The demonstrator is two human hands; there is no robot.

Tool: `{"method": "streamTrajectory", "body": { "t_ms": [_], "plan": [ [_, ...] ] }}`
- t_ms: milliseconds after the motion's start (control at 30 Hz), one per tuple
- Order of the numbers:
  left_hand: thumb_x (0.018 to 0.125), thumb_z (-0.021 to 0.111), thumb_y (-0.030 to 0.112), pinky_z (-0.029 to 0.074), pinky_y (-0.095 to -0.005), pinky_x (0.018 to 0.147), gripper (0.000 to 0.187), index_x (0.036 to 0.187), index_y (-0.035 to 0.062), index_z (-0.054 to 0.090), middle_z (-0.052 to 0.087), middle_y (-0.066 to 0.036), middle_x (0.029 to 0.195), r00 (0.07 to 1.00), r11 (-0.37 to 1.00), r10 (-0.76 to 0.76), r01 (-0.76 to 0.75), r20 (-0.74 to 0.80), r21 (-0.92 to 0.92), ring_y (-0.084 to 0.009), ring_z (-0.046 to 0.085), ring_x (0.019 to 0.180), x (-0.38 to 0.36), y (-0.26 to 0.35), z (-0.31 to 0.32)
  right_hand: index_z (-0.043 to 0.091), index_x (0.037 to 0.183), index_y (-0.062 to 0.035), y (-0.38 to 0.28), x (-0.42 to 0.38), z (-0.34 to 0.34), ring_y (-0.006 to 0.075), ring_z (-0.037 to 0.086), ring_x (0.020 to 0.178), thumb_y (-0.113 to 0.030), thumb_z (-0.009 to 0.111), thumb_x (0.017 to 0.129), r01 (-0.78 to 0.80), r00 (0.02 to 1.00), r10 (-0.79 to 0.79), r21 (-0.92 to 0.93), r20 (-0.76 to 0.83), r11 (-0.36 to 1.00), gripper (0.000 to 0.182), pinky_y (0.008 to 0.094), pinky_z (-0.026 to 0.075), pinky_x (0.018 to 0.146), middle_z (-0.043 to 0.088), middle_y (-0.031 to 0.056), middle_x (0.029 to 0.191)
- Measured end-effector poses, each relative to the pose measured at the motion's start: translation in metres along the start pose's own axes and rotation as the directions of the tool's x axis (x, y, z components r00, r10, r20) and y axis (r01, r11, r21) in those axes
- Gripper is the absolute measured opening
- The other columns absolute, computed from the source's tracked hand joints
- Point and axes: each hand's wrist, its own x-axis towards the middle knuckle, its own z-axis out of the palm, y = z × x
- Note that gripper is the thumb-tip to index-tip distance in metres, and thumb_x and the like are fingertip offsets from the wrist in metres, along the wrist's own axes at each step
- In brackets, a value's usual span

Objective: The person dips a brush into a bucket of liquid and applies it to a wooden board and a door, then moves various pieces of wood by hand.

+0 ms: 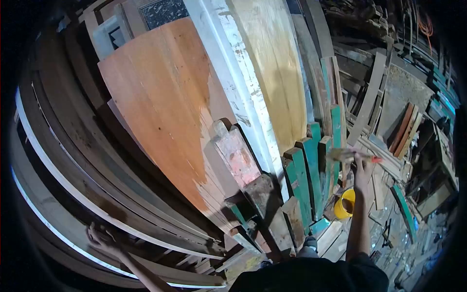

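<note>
My right hand (pixel 360 170) is closed round a paintbrush (pixel 343 155), its bristle end pointing left and the red tip of its handle sticking out to the right. Below that hand a yellow bucket (pixel 344 204) stands on the littered floor. My left hand (pixel 100 238) is at the lower left, empty, its fingers loosely bent and apart, close over the long curved-looking planks (pixel 121 214). Between my hands leans a wide wooden panel (pixel 160 97). Most of its face is a darker orange-brown; a paler area with a ragged, streaky border runs down its right and lower side.
A white-painted board (pixel 233 63) and a yellowish board (pixel 272 68) lean beside the panel. Several green-painted timbers (pixel 311 165) stand upright below them. Loose planks and scrap (pixel 389 214) cover the floor at right. My shoe (pixel 310 243) is among wood pieces.
</note>
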Motion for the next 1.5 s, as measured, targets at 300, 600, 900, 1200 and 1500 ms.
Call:
{"method": "streamTrajectory", "body": {
  "t_ms": [300, 600, 900, 1200, 1500],
  "plan": [
    [0.094, 0.067, 0.027, 0.029, -0.0495, 0.113, 0.064, 0.147, 0.0047, 0.039, 0.033, -0.020, 0.150, 0.976, 0.977, -0.195, 0.184, -0.093, -0.112, -0.0370, 0.033, 0.139, 0.014, 0.020, 0.092, 0.064, 0.123, -0.0006, -0.263, 0.111, 0.232, 0.0122, 0.064, 0.093, -0.019, 0.059, 0.100, 0.739, 0.582, -0.796, 0.301, 0.165, 0.603, 0.030, 0.0282, 0.052, 0.079, 0.068, 0.0044, 0.106],
    [0.097, 0.062, 0.023, 0.043, -0.0468, 0.101, 0.065, 0.154, 0.0137, 0.031, 0.041, -0.017, 0.150, 0.941, 0.936, -0.283, 0.313, -0.187, 0.160, -0.0376, 0.049, 0.129, 0.037, 0.024, 0.107, 0.072, 0.099, 0.0048, -0.384, 0.181, 0.352, 0.0143, 0.070, 0.073, -0.027, 0.070, 0.093, 0.900, 0.437, -0.900, 0.006, 0.001, 0.437, 0.032, 0.0280, 0.055, 0.068, 0.074, 0.0071, 0.084],
    [0.098, 0.059, 0.012, 0.046, -0.0426, 0.101, 0.064, 0.155, 0.0219, 0.031, 0.044, -0.013, 0.150, 0.913, 0.896, -0.375, 0.401, -0.159, 0.189, -0.0348, 0.051, 0.128, 0.036, 0.029, 0.104, 0.069, 0.103, 0.0074, -0.384, 0.184, 0.387, 0.0154, 0.070, 0.071, -0.014, 0.068, 0.093, 0.652, 0.670, -0.742, 0.485, -0.009, 0.583, 0.024, 0.0266, 0.058, 0.060, 0.070, 0.0111, 0.091],
    [0.100, 0.058, 0.015, 0.048, -0.0419, 0.100, 0.059, 0.154, 0.0151, 0.034, 0.043, -0.020, 0.148, 0.930, 0.924, -0.318, 0.348, -0.185, 0.159, -0.0374, 0.050, 0.129, 0.035, 0.029, 0.107, 0.067, 0.099, 0.0109, -0.342, 0.196, 0.386, 0.0206, 0.072, 0.076, -0.007, 0.069, 0.088, 0.593, 0.692, -0.721, 0.588, -0.022, 0.551, 0.021, 0.0309, 0.065, 0.064, 0.070, 0.0124, 0.091],
    [0.098, 0.059, 0.012, 0.046, -0.0420, 0.103, 0.063, 0.154, 0.0138, 0.031, 0.043, -0.020, 0.148, 0.937, 0.925, -0.311, 0.338, -0.162, 0.176, -0.0374, 0.047, 0.132, 0.034, 0.026, 0.105, 0.071, 0.096, 0.0067, -0.300, 0.201, 0.364, 0.0156, 0.070, 0.075, -0.008, 0.074, 0.083, 0.725, 0.609, -0.793, 0.397, 0.012, 0.563, 0.020, 0.0284, 0.057, 0.062, 0.073, 0.0118, 0.088]
  ]
}}
